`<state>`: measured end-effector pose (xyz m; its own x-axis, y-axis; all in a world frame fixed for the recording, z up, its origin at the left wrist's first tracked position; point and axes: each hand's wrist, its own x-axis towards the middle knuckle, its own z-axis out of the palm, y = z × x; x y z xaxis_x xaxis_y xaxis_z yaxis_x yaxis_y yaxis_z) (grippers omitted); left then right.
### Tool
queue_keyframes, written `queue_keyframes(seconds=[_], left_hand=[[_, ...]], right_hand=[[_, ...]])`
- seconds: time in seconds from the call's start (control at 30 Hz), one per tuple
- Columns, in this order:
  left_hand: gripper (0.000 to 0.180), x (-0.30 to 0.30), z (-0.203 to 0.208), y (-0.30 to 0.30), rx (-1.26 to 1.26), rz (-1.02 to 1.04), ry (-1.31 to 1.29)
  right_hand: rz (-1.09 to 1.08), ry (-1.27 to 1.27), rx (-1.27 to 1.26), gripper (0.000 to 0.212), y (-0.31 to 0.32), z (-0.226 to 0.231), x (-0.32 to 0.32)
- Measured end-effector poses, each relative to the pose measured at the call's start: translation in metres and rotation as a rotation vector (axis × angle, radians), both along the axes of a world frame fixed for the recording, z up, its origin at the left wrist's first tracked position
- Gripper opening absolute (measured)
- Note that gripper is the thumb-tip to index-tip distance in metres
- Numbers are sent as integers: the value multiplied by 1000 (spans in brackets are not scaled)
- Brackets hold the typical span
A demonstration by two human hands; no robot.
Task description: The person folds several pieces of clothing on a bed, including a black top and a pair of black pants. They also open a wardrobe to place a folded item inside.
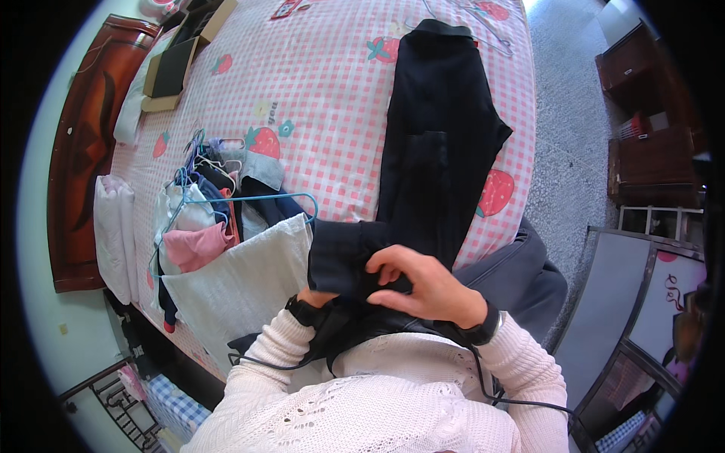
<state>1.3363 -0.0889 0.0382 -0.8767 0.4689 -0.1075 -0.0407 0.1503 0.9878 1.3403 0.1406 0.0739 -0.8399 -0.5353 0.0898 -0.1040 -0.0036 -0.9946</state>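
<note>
Black trousers lie lengthwise on the bed, waistband at the far end and one leg end folded up over them. Nearer me, a black cloth piece, seemingly part of the trousers, is draped over my left hand. Only the wrist and base of that hand show; its fingers are hidden by the cloth. My right hand hovers at the right side of this cloth. Its fingers are curved, with a gap between them and the thumb, and nothing shows in its grasp.
Clothes on hangers, including a pink garment and a white cloth, are heaped at left under a blue hanger. An open cardboard box and folded white bedding sit farther left. More hangers lie beyond the trousers.
</note>
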Motion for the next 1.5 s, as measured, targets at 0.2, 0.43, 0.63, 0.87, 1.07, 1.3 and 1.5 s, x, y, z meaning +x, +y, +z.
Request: queue_keyframes(seconds=[0.2,0.43,0.63,0.87,1.07,1.3,1.5], left_hand=[[41,2,35,22,-117,-50,309],[29,2,19,26,-160,-52,250],[29,4,32,32,72,-47,100],[34,16,46,10,86,49,67],[71,30,46,-9,-53,28,110],[15,17,93,-1,12,-446,-163],[28,45,98,12,-78,-797,-456]], right_hand=[[-127,82,132,38,24,-13,0],[-219,209,216,31,39,-11,16],[-255,106,189,18,52,-16,26],[-397,-127,90,15,92,-9,33],[-282,-202,-95,21,100,-4,44],[119,159,122,31,109,23,89],[216,110,110,25,120,-4,108]])
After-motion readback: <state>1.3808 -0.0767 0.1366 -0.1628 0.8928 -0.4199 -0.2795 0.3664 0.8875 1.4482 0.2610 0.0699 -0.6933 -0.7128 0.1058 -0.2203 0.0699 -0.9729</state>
